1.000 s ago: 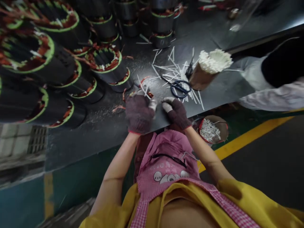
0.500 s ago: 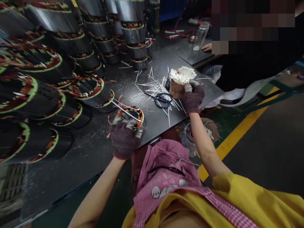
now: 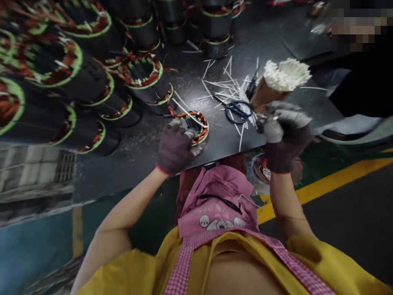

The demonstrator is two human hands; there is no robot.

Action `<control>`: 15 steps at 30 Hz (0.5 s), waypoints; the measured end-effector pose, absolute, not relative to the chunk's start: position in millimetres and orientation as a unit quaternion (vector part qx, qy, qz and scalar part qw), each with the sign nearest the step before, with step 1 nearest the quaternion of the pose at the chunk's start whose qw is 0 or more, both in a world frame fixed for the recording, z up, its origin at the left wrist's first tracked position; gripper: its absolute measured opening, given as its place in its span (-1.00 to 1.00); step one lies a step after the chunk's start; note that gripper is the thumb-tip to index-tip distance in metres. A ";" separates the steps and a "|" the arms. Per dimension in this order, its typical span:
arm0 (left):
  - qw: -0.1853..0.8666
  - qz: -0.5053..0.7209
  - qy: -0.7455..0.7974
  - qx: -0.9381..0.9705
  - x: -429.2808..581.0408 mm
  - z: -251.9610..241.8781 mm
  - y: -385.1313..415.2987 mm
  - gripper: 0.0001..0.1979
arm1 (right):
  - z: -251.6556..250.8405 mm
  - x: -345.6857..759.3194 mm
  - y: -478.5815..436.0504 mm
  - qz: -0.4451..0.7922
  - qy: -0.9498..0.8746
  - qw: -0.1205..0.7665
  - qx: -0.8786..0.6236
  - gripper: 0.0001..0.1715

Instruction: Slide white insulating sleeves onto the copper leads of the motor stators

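Observation:
My left hand point(image 3: 177, 143), in a dark glove with grey fingertips, grips the near side of a small stator point(image 3: 205, 130) with copper windings and a green rim. White strips point(image 3: 193, 112) run out of its top toward the back left. My right hand point(image 3: 288, 135), gloved alike and slightly blurred, is raised beside a brown cup point(image 3: 264, 96) packed with upright white sticks point(image 3: 287, 74). Its fingers are bent together, with a small dark shape at their tips that I cannot make out. Left of it lie blue-handled scissors point(image 3: 236, 110) among loose white strips point(image 3: 227, 87).
Stacked larger stators point(image 3: 144, 76) crowd the left and back of the dark table point(image 3: 132, 139). Below the table's right edge stands a bucket point(image 3: 260, 170) holding white bits. Another person's dark clothing point(image 3: 365, 78) shows at the upper right.
The camera has turned, so the scene sits differently in view. My right hand has come off the cup's near side toward me, fingers now bent together. My left hand stays on the stator.

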State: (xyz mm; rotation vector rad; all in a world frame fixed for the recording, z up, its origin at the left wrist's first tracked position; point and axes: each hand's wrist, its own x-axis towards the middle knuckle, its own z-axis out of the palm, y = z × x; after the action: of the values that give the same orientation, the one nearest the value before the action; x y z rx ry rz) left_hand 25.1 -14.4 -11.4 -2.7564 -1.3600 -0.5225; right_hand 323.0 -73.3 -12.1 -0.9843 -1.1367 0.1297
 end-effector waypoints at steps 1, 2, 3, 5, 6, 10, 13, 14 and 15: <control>0.012 -0.174 -0.448 -0.877 28.5 -16.2 -14.5 -0.57 | -11.4 309.0 -83.5 0.142 -0.554 0.692 -0.440 -0.93; 0.013 -0.183 -0.457 -0.870 31.4 -19.9 -15.4 -0.56 | -11.7 297.0 -92.9 0.226 -0.589 0.648 -0.427 -0.90; 0.014 -0.190 -0.463 -0.866 33.4 -22.4 -17.1 -0.55 | -12.7 287.5 -101.0 0.300 -0.615 0.604 -0.409 -0.91; 0.013 -0.200 -0.469 -0.860 34.3 -23.3 -22.4 -0.54 | -16.0 275.8 -113.3 0.409 -0.643 0.534 -0.366 -0.95; 0.009 -0.202 -0.469 -0.860 33.1 -22.1 -25.2 -0.53 | -17.9 273.2 -117.8 0.441 -0.645 0.515 -0.352 -0.97; -0.019 -0.197 -0.457 -0.867 22.0 -13.0 -32.1 -0.38 | -26.7 274.0 -132.2 0.484 -0.630 0.494 -0.354 -0.97; -0.027 -0.180 -0.462 -0.868 17.1 -9.0 -31.7 -0.43 | -32.9 275.8 -141.7 0.496 -0.615 0.489 -0.369 -0.95; -0.027 -0.172 -0.466 -0.867 17.2 -8.7 -31.2 -0.47 | -34.1 275.4 -144.2 0.500 -0.609 0.488 -0.374 -0.94; -0.027 -0.167 -0.470 -0.866 17.9 -8.8 -30.8 -0.51 | -34.5 274.3 -146.0 0.502 -0.602 0.492 -0.378 -0.95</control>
State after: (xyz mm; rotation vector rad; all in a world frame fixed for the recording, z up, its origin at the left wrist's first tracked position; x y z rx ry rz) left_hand 17.9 -30.8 -8.8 -2.7689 -1.5022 -0.5332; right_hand 274.3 -146.0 -34.5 -0.9181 -1.4621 1.2195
